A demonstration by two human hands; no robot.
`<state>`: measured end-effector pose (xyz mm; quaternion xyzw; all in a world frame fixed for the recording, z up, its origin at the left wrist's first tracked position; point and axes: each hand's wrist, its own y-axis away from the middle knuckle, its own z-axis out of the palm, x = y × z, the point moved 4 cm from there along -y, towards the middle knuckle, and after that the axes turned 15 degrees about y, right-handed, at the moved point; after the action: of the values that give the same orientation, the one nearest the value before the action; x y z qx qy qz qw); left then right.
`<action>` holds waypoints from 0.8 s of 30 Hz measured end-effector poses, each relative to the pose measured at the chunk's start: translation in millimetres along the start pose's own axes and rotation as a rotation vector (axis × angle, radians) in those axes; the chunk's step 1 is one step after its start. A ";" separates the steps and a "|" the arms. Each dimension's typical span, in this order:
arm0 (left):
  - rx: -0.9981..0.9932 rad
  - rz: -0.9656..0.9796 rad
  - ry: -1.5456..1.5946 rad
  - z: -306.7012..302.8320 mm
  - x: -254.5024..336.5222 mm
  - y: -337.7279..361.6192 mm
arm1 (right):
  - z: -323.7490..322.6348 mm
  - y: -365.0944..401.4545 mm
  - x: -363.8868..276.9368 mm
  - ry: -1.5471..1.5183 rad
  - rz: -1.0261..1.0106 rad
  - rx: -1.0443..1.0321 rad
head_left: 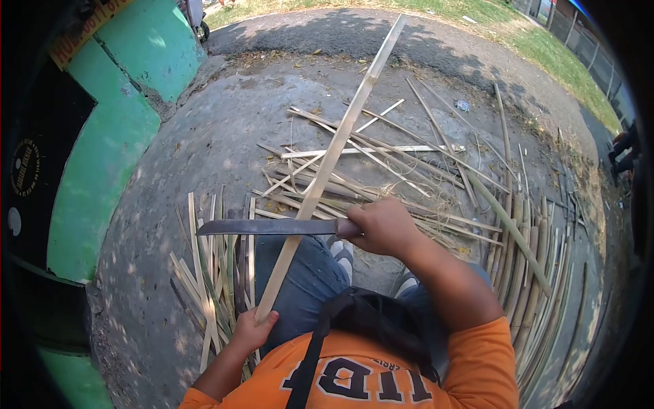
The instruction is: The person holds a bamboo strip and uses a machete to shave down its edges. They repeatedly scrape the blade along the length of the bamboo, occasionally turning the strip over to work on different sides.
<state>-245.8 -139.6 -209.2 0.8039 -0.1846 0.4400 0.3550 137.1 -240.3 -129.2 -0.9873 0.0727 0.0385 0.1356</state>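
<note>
My left hand [253,332] is closed round the lower end of a long, pale bamboo strip [338,140], which slants up and away to the right. In my right hand [385,228] is the handle of a machete [267,227], its long dark blade pointing left. The blade lies across the strip in this view, a little above my left knee. Below the blade, the strip runs over the leg of my jeans [300,273].
Split bamboo pieces [381,148] lie crossed on the concrete ahead. More strips [204,273] are heaped at my left, and bamboo poles [521,266] lie at my right. A green wall [122,150] stands on the left; a paved path [286,34] crosses beyond.
</note>
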 end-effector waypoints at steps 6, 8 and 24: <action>0.028 -0.028 -0.003 -3.0 -5.5 -1.9 | 18.5 0.7 43.9 0.146 0.171 0.134; 0.012 -0.059 -0.008 -4.0 -2.9 -5.4 | 24.6 2.4 63.4 0.117 0.294 0.160; -0.002 -0.081 0.054 6.5 4.4 -6.7 | -3.0 8.5 54.6 -0.044 0.333 -0.157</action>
<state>-235.6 -139.7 -210.6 0.7982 -0.1429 0.4467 0.3781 189.8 -256.5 -133.9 -0.9681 0.2289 0.0874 0.0517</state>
